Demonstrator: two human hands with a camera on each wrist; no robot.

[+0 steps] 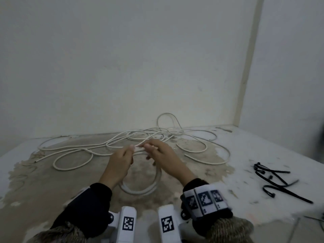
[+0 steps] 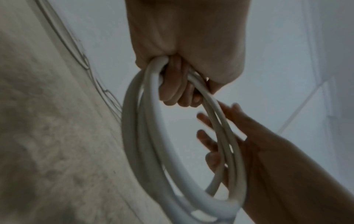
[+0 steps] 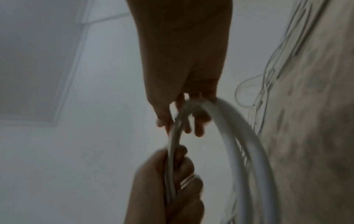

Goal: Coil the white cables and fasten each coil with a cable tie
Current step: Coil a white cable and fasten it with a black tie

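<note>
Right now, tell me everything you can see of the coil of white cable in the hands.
The coil is several loops of smooth, round white cable that looks plastic-sheathed, forming a rough hoop that hangs below the hands, above the stained floor. The left hand grips its top in a fist; the right hand touches the strands beside it with loosely spread fingers. From the hands, cable runs on to the loose tangle beyond. No tie binds it yet.

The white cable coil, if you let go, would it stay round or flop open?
The coil would probably spring open: no tie is on it, and only the left hand grips its loops. The loose cable lies in wide curves, so it seems bendy, not limp.
</note>
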